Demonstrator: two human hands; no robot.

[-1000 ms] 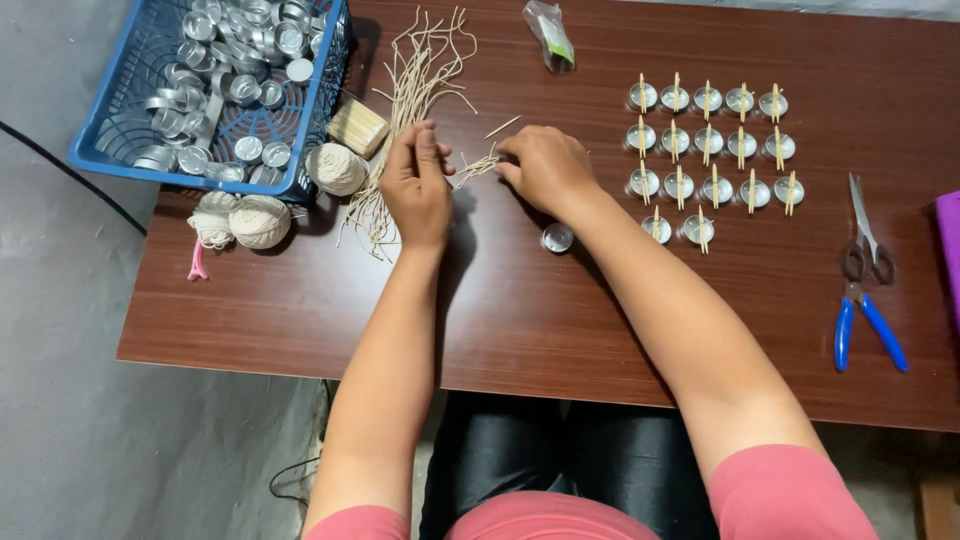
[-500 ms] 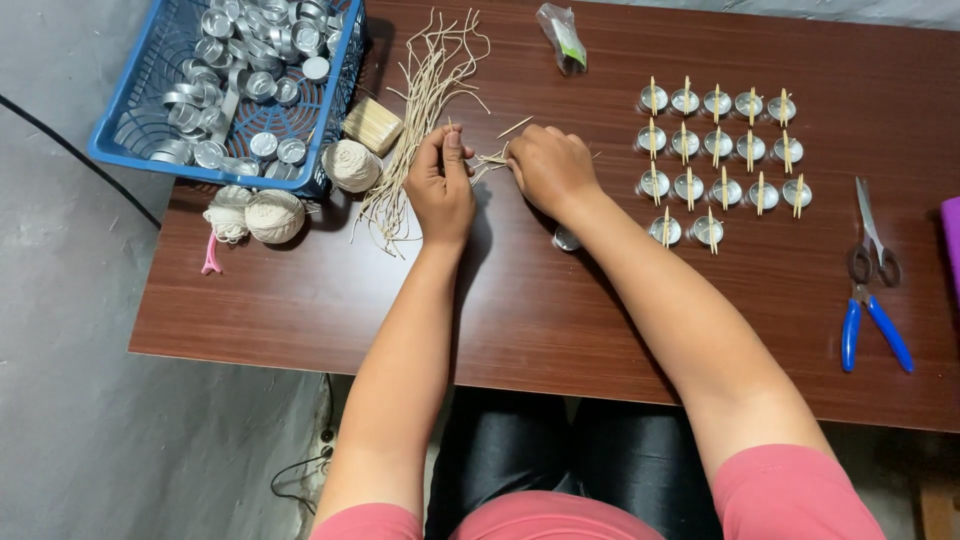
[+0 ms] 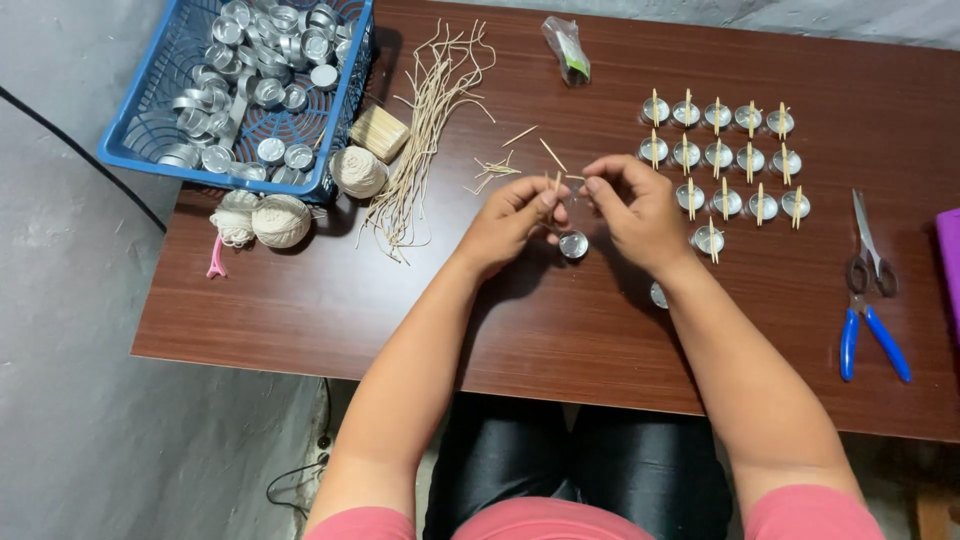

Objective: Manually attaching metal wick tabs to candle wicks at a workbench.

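Small metal cup [image 3: 573, 244] and thin sticks [image 3: 556, 183], held above the table [image 3: 560, 330].
Left hand [image 3: 510, 222] fingers pinched on sticks; right hand [image 3: 630, 205] fingers closed together just beside; bare wood left toward the near edge below the cup.

Left hand [image 3: 512, 222], right hand [image 3: 632, 205]: fingertips pinched.

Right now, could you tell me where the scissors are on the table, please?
In the head view, the scissors lie at the table's right end, just above the blue-handled pliers and right of the rows of small metal cups.
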